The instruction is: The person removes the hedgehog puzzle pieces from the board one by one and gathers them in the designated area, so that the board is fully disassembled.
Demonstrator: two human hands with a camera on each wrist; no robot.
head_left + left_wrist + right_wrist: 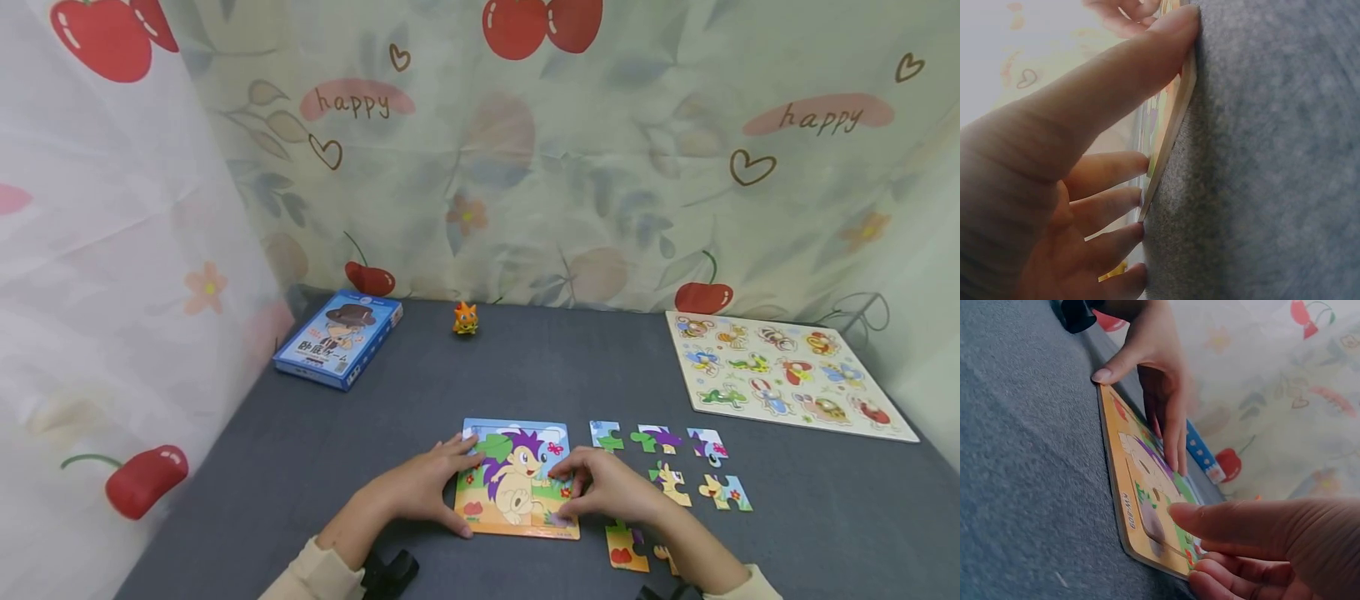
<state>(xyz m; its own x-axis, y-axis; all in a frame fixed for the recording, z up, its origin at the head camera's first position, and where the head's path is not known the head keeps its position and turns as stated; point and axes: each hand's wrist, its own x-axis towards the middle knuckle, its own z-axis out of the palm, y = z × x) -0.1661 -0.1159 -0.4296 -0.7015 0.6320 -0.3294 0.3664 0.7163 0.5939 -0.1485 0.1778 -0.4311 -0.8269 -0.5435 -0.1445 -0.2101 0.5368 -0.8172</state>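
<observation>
A puzzle board with a purple-haired hedgehog picture lies flat on the dark cloth. My left hand rests along its left side, the thumb at the near corner and the spread fingers over the upper left edge. In the left wrist view those fingers look fairly straight against the board's edge. My right hand holds the board's right side, fingers curled. The right wrist view shows the right thumb on the board's face and the fingertips near its edge; their undersides are hidden.
Several loose puzzle pieces lie right of the board, some partly under my right forearm. A blue box is at the back left, a small orange figurine at the back. An insect board lies at the far right.
</observation>
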